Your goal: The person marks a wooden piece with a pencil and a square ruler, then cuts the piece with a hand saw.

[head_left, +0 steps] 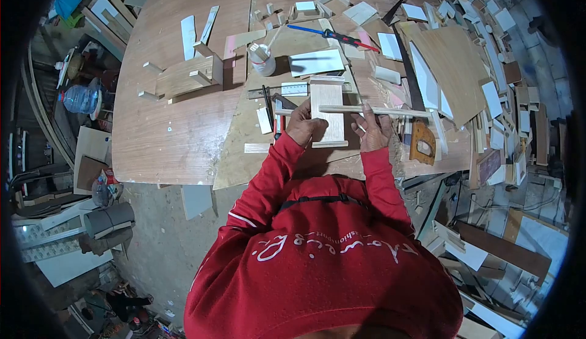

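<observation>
A thin pale wooden strip lies crosswise over a small upright wooden panel on the workbench. My left hand holds the panel's left side and the strip's left end. My right hand pinches the strip near its middle, fingers closed on it. Both arms wear red sleeves. A steel ruler lies just beyond the panel.
A white cup stands behind the panel, near a blue-and-red-handled screwdriver. A wooden assembly with pegs sits at the left. A handsaw lies by my right hand. Offcuts and boards crowd the bench's right side.
</observation>
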`<state>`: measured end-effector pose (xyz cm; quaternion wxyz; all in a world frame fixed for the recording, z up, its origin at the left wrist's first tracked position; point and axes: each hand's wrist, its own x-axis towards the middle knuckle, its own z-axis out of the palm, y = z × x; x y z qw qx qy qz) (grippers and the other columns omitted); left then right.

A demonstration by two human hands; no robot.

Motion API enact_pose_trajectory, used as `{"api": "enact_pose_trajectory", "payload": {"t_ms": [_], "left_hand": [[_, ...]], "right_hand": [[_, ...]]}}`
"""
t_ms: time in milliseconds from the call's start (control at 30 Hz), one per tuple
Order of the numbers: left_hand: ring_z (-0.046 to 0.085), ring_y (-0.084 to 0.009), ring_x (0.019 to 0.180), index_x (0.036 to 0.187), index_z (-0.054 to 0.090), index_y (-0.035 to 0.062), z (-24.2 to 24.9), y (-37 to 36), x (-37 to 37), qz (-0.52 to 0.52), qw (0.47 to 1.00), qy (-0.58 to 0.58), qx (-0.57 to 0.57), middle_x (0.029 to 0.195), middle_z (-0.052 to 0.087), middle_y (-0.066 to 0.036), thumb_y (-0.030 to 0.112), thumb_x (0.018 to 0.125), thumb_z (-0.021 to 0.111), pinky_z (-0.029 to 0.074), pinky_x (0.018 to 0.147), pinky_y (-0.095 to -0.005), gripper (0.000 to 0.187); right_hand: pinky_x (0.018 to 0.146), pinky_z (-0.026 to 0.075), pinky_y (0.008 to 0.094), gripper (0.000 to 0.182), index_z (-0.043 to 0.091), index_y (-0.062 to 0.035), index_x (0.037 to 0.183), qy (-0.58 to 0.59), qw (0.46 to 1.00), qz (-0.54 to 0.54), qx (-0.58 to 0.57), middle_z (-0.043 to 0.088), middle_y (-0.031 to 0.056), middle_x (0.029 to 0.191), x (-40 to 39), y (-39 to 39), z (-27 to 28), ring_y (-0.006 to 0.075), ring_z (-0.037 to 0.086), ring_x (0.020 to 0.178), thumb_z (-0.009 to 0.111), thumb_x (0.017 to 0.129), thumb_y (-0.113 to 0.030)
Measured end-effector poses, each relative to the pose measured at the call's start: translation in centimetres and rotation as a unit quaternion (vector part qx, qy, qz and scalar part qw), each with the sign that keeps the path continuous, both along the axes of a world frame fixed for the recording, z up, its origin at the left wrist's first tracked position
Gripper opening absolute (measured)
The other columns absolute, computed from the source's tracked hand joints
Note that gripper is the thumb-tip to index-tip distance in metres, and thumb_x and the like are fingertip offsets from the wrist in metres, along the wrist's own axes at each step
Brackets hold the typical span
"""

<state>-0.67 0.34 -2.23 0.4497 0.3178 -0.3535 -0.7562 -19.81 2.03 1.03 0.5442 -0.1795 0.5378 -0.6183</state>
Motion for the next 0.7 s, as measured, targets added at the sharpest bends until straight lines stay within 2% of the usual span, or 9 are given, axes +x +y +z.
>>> {"api": "enact_pose_trajectory", "payload": {"t_ms": [67,200,300,367,700], "left_hand": [[0.064,-0.0130,0.074,0.120,0.053,0.0001,0.2,0.2,-0.5,0.046,0.999,0.007,0.005,0.097,0.066,-0.009,-0.009,0.074,0.049,0.053,0.067,-0.0271,0.047],[0.064,-0.0132,0.075,0.121,0.053,0.0002,0.3,0.1,-0.4,0.043,0.999,0.009,-0.006,0.097,0.067,-0.009,-0.009,0.074,0.049,0.053,0.067,-0.0267,0.047],[0.064,-0.0134,0.076,0.121,0.053,0.0001,0.9,0.0,-0.6,0.049,0.998,-0.031,0.001,0.098,0.067,-0.009,-0.008,0.074,0.049,0.053,0.068,-0.0265,0.047],[0.054,-0.0060,0.062,0.116,0.057,0.0029,1.3,0.1,-1.0,0.075,0.997,-0.012,0.012,0.084,0.063,-0.001,-0.009,0.075,0.054,0.044,0.054,-0.0216,0.043],[0.056,-0.0067,0.067,0.117,0.057,0.0025,1.4,0.0,-1.0,0.074,0.997,-0.004,0.010,0.090,0.065,-0.002,-0.009,0.074,0.053,0.045,0.058,-0.0222,0.044]], "right_hand": [[0.056,0.053,0.0286,0.039,0.050,-0.0102,0.110,-0.002,1.000,0.004,0.000,0.062,0.0093,0.101,0.0,0.0,0.0,0.0203,0.066,0.080,0.075,0.082,-0.022],[0.056,0.053,0.0280,0.039,0.050,-0.0099,0.110,-0.012,1.000,0.007,-0.008,0.062,0.0095,0.101,0.1,0.0,-0.1,0.0200,0.066,0.080,0.075,0.082,-0.022],[0.055,0.053,0.0275,0.037,0.051,-0.0096,0.109,-0.008,1.000,0.002,-0.003,0.061,0.0101,0.101,0.2,0.0,-0.2,0.0198,0.066,0.079,0.074,0.083,-0.021],[0.055,0.053,0.0270,0.037,0.051,-0.0093,0.109,-0.011,1.000,0.005,-0.005,0.061,0.0100,0.099,0.1,-0.1,-0.4,0.0197,0.067,0.079,0.074,0.083,-0.021],[0.054,0.052,0.0269,0.035,0.050,-0.0092,0.106,-0.010,1.000,0.002,0.000,0.060,0.0093,0.097,0.1,-0.2,-0.4,0.0193,0.067,0.078,0.074,0.083,-0.020]]}}
